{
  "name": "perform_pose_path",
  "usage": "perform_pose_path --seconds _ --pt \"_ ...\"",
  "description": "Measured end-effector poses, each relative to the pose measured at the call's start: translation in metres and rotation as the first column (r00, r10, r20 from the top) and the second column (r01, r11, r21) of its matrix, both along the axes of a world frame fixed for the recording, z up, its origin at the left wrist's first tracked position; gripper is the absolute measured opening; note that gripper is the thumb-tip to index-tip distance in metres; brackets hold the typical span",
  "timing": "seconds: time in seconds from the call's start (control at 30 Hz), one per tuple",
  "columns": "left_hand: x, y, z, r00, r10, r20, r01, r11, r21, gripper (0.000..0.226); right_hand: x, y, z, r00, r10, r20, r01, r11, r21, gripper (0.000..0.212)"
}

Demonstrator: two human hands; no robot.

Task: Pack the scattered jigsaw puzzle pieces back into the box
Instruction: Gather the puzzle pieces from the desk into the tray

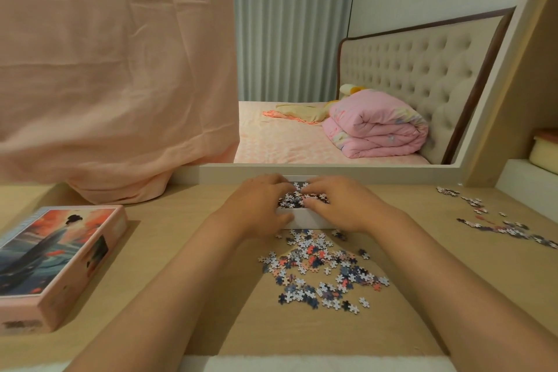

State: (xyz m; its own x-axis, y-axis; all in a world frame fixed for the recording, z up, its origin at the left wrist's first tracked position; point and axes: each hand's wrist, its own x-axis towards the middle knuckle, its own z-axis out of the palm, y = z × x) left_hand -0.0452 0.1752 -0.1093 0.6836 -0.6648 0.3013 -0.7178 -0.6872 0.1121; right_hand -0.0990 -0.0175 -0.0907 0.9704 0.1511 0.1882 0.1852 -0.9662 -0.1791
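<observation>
A small white box (308,219) stands on the wooden desk near its far edge, holding a heap of puzzle pieces (297,199). My left hand (256,208) and my right hand (347,205) reach over the box from either side, fingers curled around the heap and fingertips almost meeting above it. A loose spread of blue, white and pink pieces (320,272) lies on the desk just in front of the box, between my forearms. Another trail of pieces (495,222) lies at the far right.
The pink box lid (54,257) with a painted figure lies at the left. A peach cloth (114,75) hangs down onto the desk's back left. A mirror (332,84) behind the box shows a bed. A shelf unit (531,172) borders the right.
</observation>
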Motion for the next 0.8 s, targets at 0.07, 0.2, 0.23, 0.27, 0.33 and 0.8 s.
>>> perform_pose_path --seconds 0.07,0.2,0.23,0.27,0.33,0.8 --pt "-0.006 -0.002 0.01 0.999 -0.002 0.054 0.006 0.998 -0.069 0.039 -0.005 0.001 0.004 1.0 0.01 0.03 -0.012 0.997 0.072 0.029" --pt "-0.018 0.001 0.025 0.976 0.03 -0.215 -0.017 0.998 0.064 0.016 -0.027 0.003 0.005 0.999 0.044 0.014 -0.046 0.989 0.139 0.028" --pt "-0.02 0.0 0.025 0.962 0.047 -0.268 -0.008 0.989 0.147 0.016 -0.032 0.002 0.004 0.998 0.055 0.011 -0.056 0.99 0.127 0.027" --pt "-0.023 0.0 0.023 0.955 0.061 -0.291 0.006 0.975 0.224 0.016 -0.035 0.001 0.002 0.998 0.058 -0.011 -0.056 0.99 0.127 0.025" --pt "-0.028 -0.004 0.014 0.947 0.077 -0.312 0.031 0.945 0.326 0.015 -0.04 0.0 -0.005 0.992 0.078 -0.097 -0.064 0.988 0.141 0.025" --pt "-0.054 -0.01 0.018 0.879 0.161 -0.449 0.059 0.897 0.437 0.108 -0.052 -0.006 -0.001 0.947 0.088 -0.31 -0.066 0.994 0.082 0.044"
